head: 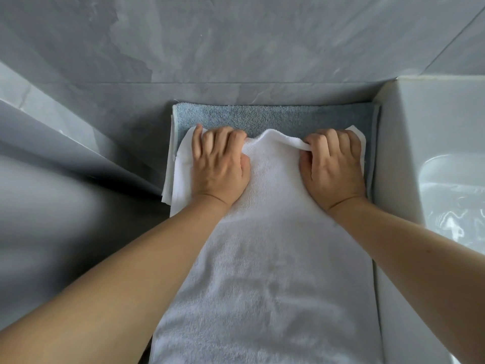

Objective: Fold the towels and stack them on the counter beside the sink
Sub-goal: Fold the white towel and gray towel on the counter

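Head view. White towel [265, 258]: soft terry, long rectangle, laid over blue-grey towel [275, 118] on grey stone-look worktop [126, 122], just beside white glossy sink [446, 195]. Far edge bunched into a ridge between the hands. Left hand [219, 166]: fingers curled, gripping the far-left corner. Right hand [332, 168]: fingers curled, pinching the far-right edge. Held so, probably to square the fold over the blue-grey towel beneath. Blue-grey towel: looped pile, flat, folded, set against the tiled wall [236, 48].

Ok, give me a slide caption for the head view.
Both hands, left and right, grip a white towel's far edge over a blue towel beside the sink.
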Motion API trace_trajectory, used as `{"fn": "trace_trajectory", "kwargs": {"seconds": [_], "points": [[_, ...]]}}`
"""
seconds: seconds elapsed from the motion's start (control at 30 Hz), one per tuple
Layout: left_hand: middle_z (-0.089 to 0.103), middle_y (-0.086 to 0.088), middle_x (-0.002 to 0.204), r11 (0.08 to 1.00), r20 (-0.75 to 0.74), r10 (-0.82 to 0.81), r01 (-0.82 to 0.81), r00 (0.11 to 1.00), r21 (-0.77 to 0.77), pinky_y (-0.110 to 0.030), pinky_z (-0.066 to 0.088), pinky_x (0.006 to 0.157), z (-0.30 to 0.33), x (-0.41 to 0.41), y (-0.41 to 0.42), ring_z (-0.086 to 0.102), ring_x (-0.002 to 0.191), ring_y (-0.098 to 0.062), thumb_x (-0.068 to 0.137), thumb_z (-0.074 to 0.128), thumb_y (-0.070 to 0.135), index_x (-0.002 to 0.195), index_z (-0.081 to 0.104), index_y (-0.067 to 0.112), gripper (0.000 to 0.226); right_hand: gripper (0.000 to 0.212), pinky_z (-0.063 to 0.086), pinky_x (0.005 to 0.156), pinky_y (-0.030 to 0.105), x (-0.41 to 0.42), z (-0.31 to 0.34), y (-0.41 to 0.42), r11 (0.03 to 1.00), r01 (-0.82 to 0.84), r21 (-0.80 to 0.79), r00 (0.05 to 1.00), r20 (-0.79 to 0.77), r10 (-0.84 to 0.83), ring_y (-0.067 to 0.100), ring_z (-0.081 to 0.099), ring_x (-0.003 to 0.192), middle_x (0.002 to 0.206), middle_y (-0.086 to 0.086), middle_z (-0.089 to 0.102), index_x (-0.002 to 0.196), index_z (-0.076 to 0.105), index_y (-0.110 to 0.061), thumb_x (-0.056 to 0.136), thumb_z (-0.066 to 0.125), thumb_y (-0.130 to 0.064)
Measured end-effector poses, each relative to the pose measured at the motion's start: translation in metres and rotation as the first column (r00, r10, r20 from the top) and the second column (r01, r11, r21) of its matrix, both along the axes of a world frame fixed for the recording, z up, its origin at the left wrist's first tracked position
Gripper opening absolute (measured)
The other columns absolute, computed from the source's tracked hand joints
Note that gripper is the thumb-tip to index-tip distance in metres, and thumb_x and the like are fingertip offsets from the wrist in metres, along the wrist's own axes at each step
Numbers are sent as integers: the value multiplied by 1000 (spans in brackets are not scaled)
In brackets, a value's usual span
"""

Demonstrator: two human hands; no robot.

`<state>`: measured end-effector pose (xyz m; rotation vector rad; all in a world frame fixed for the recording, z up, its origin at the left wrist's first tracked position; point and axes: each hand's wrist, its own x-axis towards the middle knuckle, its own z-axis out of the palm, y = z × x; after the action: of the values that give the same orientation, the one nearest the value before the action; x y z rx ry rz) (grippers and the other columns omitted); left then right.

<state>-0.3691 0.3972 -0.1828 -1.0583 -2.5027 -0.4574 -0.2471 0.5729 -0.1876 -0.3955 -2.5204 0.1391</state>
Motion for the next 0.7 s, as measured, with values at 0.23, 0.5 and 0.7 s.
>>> {"fn": "trace_trajectory", "kwargs": {"seconds": [0.23,0.5,0.7], "points": [[60,-7,99,1000,-10,-4,4,1000,8,-54,25,117,2,0,1,53,97,-32,80,46,14,103,59,13,26,9,30,96,42,-1,-3,0,1000,18,9,1000,-11,-18,32,44,90,92,14,55,96,54,-8,89,55,-14],[56,-8,79,970,-173,-180,145,968,-196,-48,45,96,58,16,-26,53,75,-33,71,60,1,84,57,11,16,10,31,101,45,8,60,-19,999,20,46,998,64,-23,36,53,81,81,14,53,81,53,-7,72,55,-12],[54,-8,86,969,7,-172,171,985,-179,-40,39,63,57,129,-125,50,74,-30,65,64,2,87,58,11,24,14,27,71,38,131,60,-119,989,-100,-111,986,124,114,29,43,81,91,9,55,79,50,-13,66,49,-18]]}}
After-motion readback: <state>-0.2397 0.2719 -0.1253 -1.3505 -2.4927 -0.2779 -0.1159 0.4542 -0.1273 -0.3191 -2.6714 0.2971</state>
